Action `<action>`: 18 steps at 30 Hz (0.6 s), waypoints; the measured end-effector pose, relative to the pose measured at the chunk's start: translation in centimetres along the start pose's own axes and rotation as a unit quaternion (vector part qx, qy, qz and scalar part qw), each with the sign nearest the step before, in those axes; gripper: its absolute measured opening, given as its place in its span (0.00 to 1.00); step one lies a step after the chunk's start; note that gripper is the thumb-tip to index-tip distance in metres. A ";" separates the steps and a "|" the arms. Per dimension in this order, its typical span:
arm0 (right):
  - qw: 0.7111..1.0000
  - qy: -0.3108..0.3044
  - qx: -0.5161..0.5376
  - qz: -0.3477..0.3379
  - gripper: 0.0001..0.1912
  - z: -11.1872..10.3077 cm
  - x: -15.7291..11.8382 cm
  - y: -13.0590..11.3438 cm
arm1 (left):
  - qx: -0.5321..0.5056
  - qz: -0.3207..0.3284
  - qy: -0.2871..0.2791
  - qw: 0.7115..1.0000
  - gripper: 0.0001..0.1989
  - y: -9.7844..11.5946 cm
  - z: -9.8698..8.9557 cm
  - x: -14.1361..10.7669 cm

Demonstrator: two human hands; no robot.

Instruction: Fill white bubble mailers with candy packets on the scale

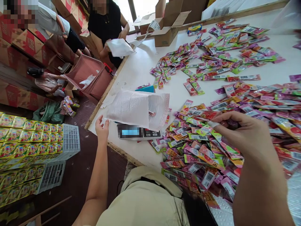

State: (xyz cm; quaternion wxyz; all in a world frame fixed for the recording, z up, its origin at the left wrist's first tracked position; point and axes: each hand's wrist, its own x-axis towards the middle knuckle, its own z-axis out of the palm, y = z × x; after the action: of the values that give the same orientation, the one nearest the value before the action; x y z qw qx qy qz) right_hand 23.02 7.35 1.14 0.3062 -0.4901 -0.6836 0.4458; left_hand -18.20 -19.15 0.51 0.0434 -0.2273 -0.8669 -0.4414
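Note:
A white bubble mailer lies on a digital scale, its mouth gaping to the right with a bit of a packet showing inside. My left hand is beside the mailer's closed end, thumb and fingers apart, with nothing in them. Over the heap of slim colourful snack packets, my right hand is closed in a pinch. Its thumb and forefinger are at the end of a red-orange snack packet. The curled fingers behind the pinch are partly hidden.
More packets are spread at the table's far side, near an open carton. A person in black holds a white mailer across the corner. Crates of yellow packs stand at left, near a red fabric-sided bin.

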 end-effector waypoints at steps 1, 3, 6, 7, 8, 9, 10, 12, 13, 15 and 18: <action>1.000 0.000 -0.005 -0.009 0.09 0.1 0.1 0.1 | 0.000 -0.001 0.000 1.000 0.23 0.2 0.0 -0.1; 0.999 0.001 -0.015 -0.033 0.12 0.1 0.2 0.3 | -0.002 -0.003 0.001 1.000 0.23 0.5 0.0 -0.2; 0.998 0.000 -0.041 -0.056 0.13 -0.2 0.3 1.5 | -0.004 0.001 0.007 1.000 0.22 1.0 -0.1 -0.3; 0.995 -0.005 -0.068 -0.067 0.12 -0.4 0.4 2.0 | -0.003 0.006 0.009 1.000 0.22 1.1 -0.2 -0.4; 0.991 -0.003 -0.111 -0.079 0.11 -0.5 0.5 2.6 | -0.001 0.013 0.012 1.000 0.22 1.3 -0.2 -0.4; 0.982 0.011 -0.168 -0.091 0.11 -0.5 0.6 3.1 | 0.002 0.021 0.013 1.000 0.22 1.5 -0.3 -0.4; 0.968 0.031 -0.226 -0.104 0.11 -0.2 0.7 3.3 | 0.005 0.028 0.015 0.999 0.22 1.6 -0.3 -0.4; 0.945 0.060 -0.293 -0.133 0.13 1.3 0.9 3.0 | 0.008 0.038 0.016 0.999 0.22 1.9 -0.4 -0.3; 0.945 0.048 -0.285 -0.152 0.14 2.7 1.0 2.3 | 0.008 0.042 0.015 0.999 0.22 2.0 -0.3 -0.3; 0.956 -0.043 -0.207 -0.203 0.18 6.5 1.4 0.0 | 0.004 0.045 0.011 0.999 0.23 2.1 -0.1 -0.1; 0.936 -0.174 -0.141 -0.273 0.34 13.8 2.8 -4.1 | -0.001 0.052 0.003 0.999 0.24 2.4 0.2 -0.1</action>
State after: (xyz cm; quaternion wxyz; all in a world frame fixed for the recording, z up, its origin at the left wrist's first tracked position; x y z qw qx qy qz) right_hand 8.69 5.25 -0.93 0.2201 -0.2372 -0.8894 0.3229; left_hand -17.10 -17.79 2.15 0.0690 -0.2704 -0.8535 -0.4400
